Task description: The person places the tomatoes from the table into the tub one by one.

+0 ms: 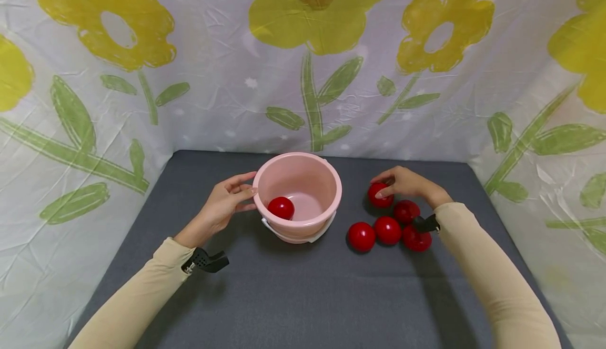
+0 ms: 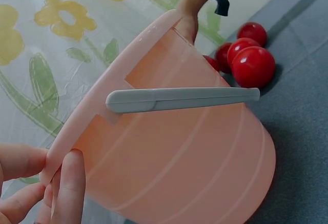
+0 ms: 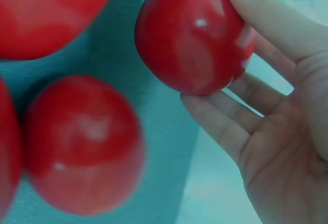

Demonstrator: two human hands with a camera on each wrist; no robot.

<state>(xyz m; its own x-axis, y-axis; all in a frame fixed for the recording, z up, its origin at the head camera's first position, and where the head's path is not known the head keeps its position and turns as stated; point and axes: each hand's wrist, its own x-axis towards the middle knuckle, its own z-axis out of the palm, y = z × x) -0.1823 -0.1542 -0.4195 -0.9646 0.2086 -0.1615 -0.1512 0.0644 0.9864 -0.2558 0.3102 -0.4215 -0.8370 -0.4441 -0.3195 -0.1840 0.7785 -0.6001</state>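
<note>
Red ball [image 3: 192, 39] pinched in right hand [image 1: 408, 182], thumb one side, fingers the other. It's right of the bucket, at the far end of the ball cluster; can't tell if it's off the table. Four loose balls [image 1: 362, 236] bunched close by, nearer the wearer. Pink bucket [image 1: 318, 178] to the left, mouth up, another ball [image 1: 281, 208] inside against the near-left part of the wall. Left hand [image 1: 227, 199] pinches the bucket's left rim — thumb and fingers either side of it. Pale handle [image 2: 184, 100] hangs down on the near side. All on a dark grey table [image 1: 312, 301]. Beige sleeves [image 1: 497, 280], black straps [image 1: 213, 260] at both wrists. Behind — white sheet [image 1: 213, 101] with yellow flowers, green leaves.
</note>
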